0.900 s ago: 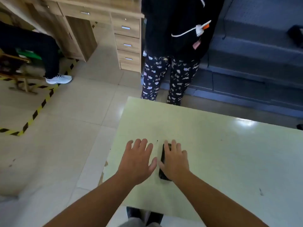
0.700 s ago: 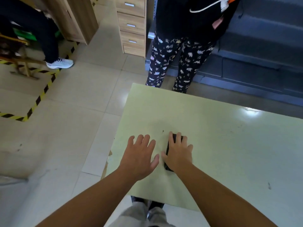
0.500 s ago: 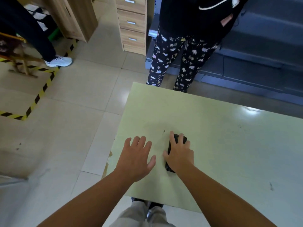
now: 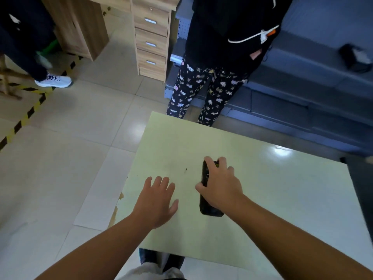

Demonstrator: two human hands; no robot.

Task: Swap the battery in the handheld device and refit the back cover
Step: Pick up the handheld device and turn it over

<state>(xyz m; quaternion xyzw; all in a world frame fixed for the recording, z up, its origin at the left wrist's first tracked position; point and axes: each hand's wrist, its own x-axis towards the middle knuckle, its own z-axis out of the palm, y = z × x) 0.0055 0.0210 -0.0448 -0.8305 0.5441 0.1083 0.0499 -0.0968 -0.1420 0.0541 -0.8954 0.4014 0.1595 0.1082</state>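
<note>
A black handheld device (image 4: 204,199) lies lengthwise on the pale green table (image 4: 282,199), near its left part. My right hand (image 4: 221,184) covers the device's far half, thumb on its left edge and fingers curled over the top and right side, gripping it. My left hand (image 4: 156,201) rests flat on the table to the left of the device, fingers spread, holding nothing. The device's right side and far end are hidden under my hand. No battery or loose cover shows.
A person in patterned trousers (image 4: 201,93) stands at the table's far edge. A wooden drawer unit (image 4: 151,37) and desk stand beyond. Another person's leg and white shoe (image 4: 53,80) are at the far left. Grey steps (image 4: 312,87) lie to the right. The table's left corner (image 4: 119,201) is chipped.
My right hand has gone from lying flat over the device to curling its fingers around it. The left hand stays flat beside it. The head camera has tilted and moved closer.
</note>
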